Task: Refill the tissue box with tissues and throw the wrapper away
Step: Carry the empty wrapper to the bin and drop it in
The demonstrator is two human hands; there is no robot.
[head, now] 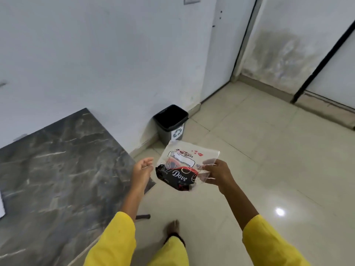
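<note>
My right hand (218, 173) holds a clear plastic tissue wrapper (184, 162) by its right edge, in the air above the floor. The wrapper has red and black print and looks flat, with no tissues visible inside. My left hand (143, 170) hovers just left of the wrapper, fingers loosely apart, holding nothing. A small black waste bin (171, 123) with an open top and a recycling sign stands on the floor against the wall, beyond the wrapper. The tissue box is out of view.
A dark marble table (57, 169) fills the lower left, its corner near my left hand. A white object (1, 206) pokes in at the table's left edge. Beige floor tiles (269, 160) spread to the right. My foot (172, 227) stands below the wrapper.
</note>
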